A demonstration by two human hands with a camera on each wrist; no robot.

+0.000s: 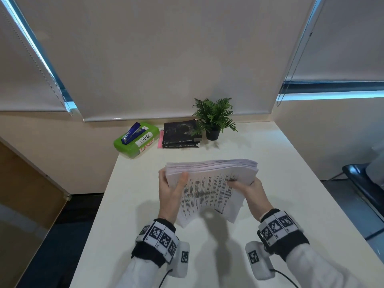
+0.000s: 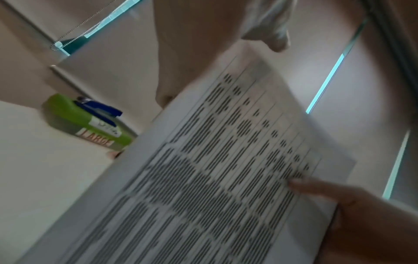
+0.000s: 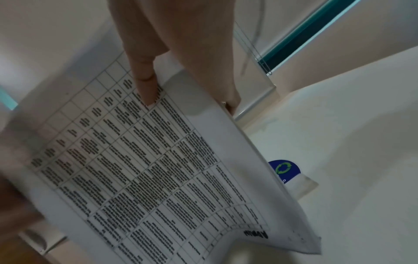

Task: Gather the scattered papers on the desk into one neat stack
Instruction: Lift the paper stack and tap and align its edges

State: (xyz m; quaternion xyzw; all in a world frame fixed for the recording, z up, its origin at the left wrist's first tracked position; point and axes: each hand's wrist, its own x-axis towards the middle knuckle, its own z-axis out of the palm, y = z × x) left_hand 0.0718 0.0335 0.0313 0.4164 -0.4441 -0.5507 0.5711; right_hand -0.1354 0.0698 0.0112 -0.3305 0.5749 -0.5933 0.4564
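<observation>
Both hands' grip pinches the paper stack [image 1: 209, 183] by its side edges, upright over bare desk [image 1: 280, 183].

Office: desk [image 1: 270, 183], stapler [image 1: 133, 133], books [image 1: 181, 134], blinds [image 1: 166, 59].

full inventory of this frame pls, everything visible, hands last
papers: one bundle, white with black printed tables, held up over the middle of the desk
desk: one, white, under everything
box: one, green, labelled LARGE, far left of the desk
stapler: one, blue, on top of the box
books: two, black, stacked at the far edge beside the plant
pink item: one, between box and books; cannot tell what it is
plant: one, green in a black pot, far edge
window blinds: beige, behind the desk
wrist bands: two, black with printed markers
left hand: grips the bundle's left edge
right hand: grips the bundle's right edge
</observation>
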